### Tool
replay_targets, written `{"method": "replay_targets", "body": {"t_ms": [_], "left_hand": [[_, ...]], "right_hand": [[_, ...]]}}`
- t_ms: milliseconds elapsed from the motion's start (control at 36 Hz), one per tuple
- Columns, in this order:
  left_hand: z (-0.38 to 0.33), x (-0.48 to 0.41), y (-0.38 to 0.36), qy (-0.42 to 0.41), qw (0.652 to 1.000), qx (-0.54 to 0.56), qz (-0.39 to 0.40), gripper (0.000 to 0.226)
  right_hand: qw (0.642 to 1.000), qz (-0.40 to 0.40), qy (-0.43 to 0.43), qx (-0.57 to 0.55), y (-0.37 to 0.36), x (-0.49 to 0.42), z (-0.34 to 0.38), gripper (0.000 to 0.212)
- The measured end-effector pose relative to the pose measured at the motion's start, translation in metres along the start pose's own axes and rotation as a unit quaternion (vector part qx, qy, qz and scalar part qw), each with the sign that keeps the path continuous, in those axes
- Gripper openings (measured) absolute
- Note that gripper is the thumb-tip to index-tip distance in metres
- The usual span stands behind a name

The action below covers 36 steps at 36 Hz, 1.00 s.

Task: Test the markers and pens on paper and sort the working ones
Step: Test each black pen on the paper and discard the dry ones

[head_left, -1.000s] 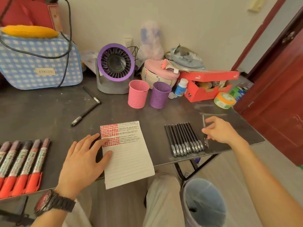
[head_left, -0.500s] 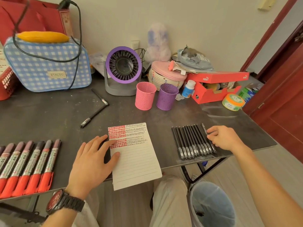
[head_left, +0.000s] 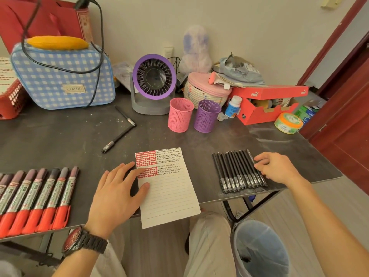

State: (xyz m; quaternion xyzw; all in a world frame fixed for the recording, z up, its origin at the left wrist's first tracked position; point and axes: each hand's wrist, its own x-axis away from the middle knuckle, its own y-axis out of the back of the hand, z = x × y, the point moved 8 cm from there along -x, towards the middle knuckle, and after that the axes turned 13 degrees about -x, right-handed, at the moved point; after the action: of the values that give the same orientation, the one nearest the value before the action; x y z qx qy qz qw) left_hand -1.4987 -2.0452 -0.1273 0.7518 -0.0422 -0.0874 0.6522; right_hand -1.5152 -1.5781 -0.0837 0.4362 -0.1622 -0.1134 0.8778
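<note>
right hand (head_left: 276, 168) nearest: loosely bent fingers touch the rightmost of the black pens (head_left: 235, 170), rowed just left of it, long axes pointing away; left hand (head_left: 117, 188) flat, fingers spread, pinning paper (head_left: 169, 194).

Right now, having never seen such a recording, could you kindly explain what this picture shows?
No machine here: a person's two bare hands, filmed by one camera worn on the head, looking down. The left hand lies flat across the lined paper's edge, bearing red and black test marks. The right hand touches the end of a row of black pens; neither hand holds anything. Red markers lie at the left of the table, a pink cup and a purple cup behind.
</note>
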Motion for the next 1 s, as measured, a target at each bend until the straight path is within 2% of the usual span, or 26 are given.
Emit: {"method": "replay_targets", "body": {"t_ms": [139, 222, 333, 417, 556, 722, 833, 1000], "left_hand": [[0.002, -0.001, -0.001, 0.002, 1.0, -0.002, -0.004, 0.062], [0.003, 0.0, -0.001, 0.004, 1.0, -0.007, 0.0, 0.062], [0.004, 0.002, -0.001, 0.006, 1.0, 0.003, -0.001, 0.06], [0.003, 0.001, -0.001, 0.008, 1.0, 0.008, 0.0, 0.059], [0.001, 0.001, 0.0, 0.006, 1.0, 0.006, -0.011, 0.058], [0.0, 0.0, 0.0, 0.006, 1.0, 0.009, -0.018, 0.058], [0.001, 0.0, -0.001, 0.008, 1.0, 0.01, -0.021, 0.057], [0.011, -0.015, 0.01, 0.023, 0.998, 0.057, -0.033, 0.05]], "right_hand": [[0.999, -0.042, 0.024, 0.015, 0.003, 0.004, 0.012, 0.022], [0.992, -0.1, 0.076, -0.031, -0.001, 0.016, 0.032, 0.018], [0.973, -0.123, 0.165, -0.105, -0.027, 0.043, 0.074, 0.015], [0.955, -0.11, 0.225, -0.158, -0.058, 0.064, 0.104, 0.018], [0.943, -0.044, 0.288, -0.163, -0.119, 0.08, 0.138, 0.023], [0.947, 0.004, 0.285, -0.15, -0.171, 0.082, 0.148, 0.033], [0.951, -0.021, 0.302, -0.072, -0.183, 0.085, 0.149, 0.033], [0.952, -0.016, 0.296, -0.079, -0.179, 0.087, 0.149, 0.034]]}}
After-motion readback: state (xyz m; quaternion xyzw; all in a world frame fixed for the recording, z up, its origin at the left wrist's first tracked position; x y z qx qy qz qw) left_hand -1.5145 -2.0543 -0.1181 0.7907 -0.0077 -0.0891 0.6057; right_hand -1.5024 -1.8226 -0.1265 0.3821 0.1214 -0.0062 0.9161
